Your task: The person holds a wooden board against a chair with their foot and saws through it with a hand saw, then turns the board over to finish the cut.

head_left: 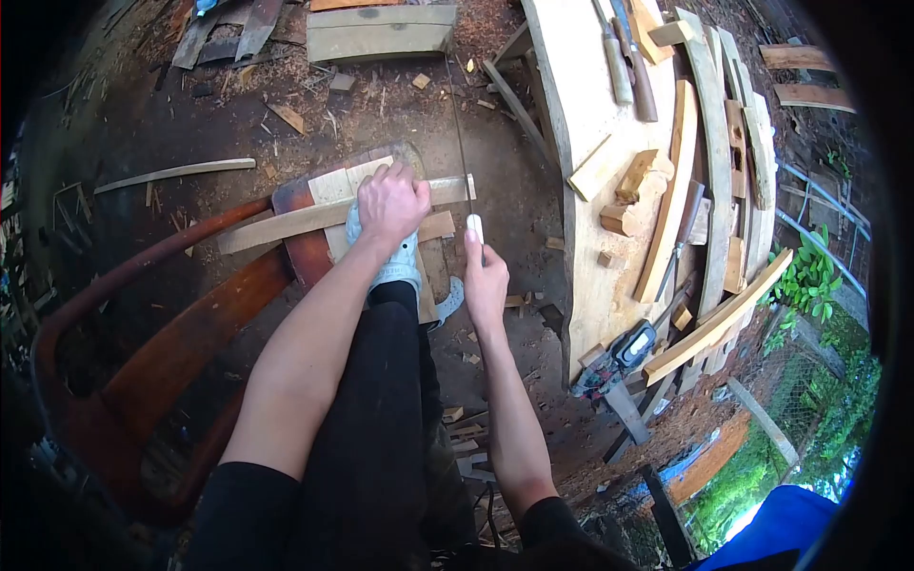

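A long, slightly curved wooden strip point(286, 226) lies across a wooden chair seat point(307, 249). My left hand point(391, 203) is closed over the strip, near its right end. Under that hand a foot in a light blue clog point(398, 269) rests on the seat. My right hand point(486, 284) grips the white handle point(474, 226) of a saw. The thin saw blade point(461, 133) points away from me and runs beside the strip's right end; whether it touches the wood is hard to tell. A shorter wood piece point(437, 226) sits just below the strip.
On the right stands a workbench point(592, 262) with chisels point(617, 71), curved wood pieces point(672, 190) and a power tool point(631, 344). The chair's red-brown back point(181, 347) extends left. A thick plank point(381, 34) lies at the top; offcuts and shavings litter the ground.
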Available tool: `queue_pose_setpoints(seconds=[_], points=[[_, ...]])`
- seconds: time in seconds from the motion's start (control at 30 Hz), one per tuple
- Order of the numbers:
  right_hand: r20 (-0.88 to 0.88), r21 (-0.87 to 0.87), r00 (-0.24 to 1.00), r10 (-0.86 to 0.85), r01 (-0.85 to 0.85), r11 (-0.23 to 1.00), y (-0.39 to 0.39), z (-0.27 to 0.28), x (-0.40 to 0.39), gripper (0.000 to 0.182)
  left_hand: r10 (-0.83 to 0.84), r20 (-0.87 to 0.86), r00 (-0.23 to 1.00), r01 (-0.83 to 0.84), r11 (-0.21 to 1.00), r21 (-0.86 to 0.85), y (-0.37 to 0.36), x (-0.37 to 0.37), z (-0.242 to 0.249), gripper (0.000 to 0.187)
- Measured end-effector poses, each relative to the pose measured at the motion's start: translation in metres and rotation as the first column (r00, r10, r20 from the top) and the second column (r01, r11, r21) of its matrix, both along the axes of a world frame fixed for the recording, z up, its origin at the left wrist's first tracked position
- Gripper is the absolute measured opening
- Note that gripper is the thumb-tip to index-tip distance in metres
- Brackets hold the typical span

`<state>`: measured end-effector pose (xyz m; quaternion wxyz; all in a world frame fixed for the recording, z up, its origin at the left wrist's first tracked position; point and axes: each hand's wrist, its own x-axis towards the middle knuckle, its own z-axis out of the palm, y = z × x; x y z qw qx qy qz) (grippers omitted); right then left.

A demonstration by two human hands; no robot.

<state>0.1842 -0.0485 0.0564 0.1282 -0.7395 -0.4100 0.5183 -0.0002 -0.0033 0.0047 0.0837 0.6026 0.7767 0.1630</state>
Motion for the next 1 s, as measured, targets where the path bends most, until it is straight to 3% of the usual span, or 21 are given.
queue_pose_setpoints(seconds=[0.1, 0.17, 0.23, 0.4, 0.43, 0.5, 0.6, 0.7, 0.73, 0.77, 0.8, 0.83, 1.0], points=[[-0.022, -0.036, 0.998, 0.052, -0.053, 0.998, -0.037, 0.012, 0.028, 0.060, 0.013, -0.013, 1.000, -0.012, 1.000, 0.001, 0.002, 0.001, -0.003, 0.019], [-0.081, -0.014, 0.997, 0.009, -0.010, 1.000, -0.073, 0.043, 0.049, 0.050, 0.015, -0.013, 1.000, -0.015, 1.000, -0.008, 0.003, 0.002, -0.004, 0.019], [-0.066, -0.101, 0.997, 0.039, -0.046, 0.994, -0.104, 0.084, 0.074, 0.042, 0.015, -0.019, 1.000, -0.015, 1.000, -0.023, 0.002, 0.001, -0.004, 0.018], [-0.026, -0.164, 0.995, 0.093, -0.096, 0.982, -0.132, 0.165, 0.107, 0.040, 0.018, -0.022, 1.000, -0.020, 0.995, -0.102, 0.003, 0.002, -0.002, 0.017], [-0.024, -0.165, 0.995, 0.092, -0.095, 0.982, -0.126, 0.165, 0.106, 0.040, 0.017, -0.020, 1.000, -0.019, 0.995, -0.103, 0.002, 0.003, -0.001, 0.017], [-0.081, -0.333, 0.992, -0.094, 0.062, 0.941, -0.105, 0.154, 0.096, 0.041, 0.026, -0.015, 1.000, -0.027, 0.995, -0.100, 0.003, 0.003, -0.002, 0.015], [-0.009, -0.238, 0.999, 0.036, -0.037, 0.971, -0.062, 0.084, 0.064, 0.051, 0.014, -0.023, 1.000, -0.016, 0.995, -0.097, 0.003, 0.002, -0.007, 0.015], [0.057, -0.004, 0.995, 0.085, -0.085, 0.996, -0.002, 0.007, 0.006, 0.063, 0.015, -0.008, 1.000, -0.016, 0.997, -0.077, 0.004, 0.004, -0.007, 0.014], [0.018, -0.098, 1.000, 0.016, -0.014, 0.995, 0.011, -0.003, 0.001, 0.066, 0.006, -0.012, 1.000, -0.007, 0.997, -0.079, 0.006, 0.006, -0.005, 0.014], [-0.016, -0.189, 0.998, -0.054, 0.050, 0.981, 0.019, -0.008, 0.001, 0.068, 0.016, -0.019, 1.000, -0.018, 0.996, -0.082, 0.009, 0.009, -0.003, 0.014], [-0.078, -0.112, 0.995, -0.061, 0.052, 0.992, 0.021, 0.000, 0.007, 0.071, 0.032, -0.023, 0.999, -0.034, 0.995, -0.091, 0.008, 0.011, -0.004, 0.013], [-0.105, -0.143, 0.991, -0.089, 0.073, 0.987, 0.018, 0.001, 0.014, 0.071, 0.035, -0.017, 0.999, -0.036, 0.995, -0.095, 0.005, 0.008, -0.004, 0.013], [0.015, -0.117, 1.000, 0.005, -0.004, 0.993, 0.010, 0.000, 0.009, 0.067, -0.003, 0.004, 1.000, 0.003, 1.000, -0.016, 0.008, 0.002, -0.006, 0.012]])
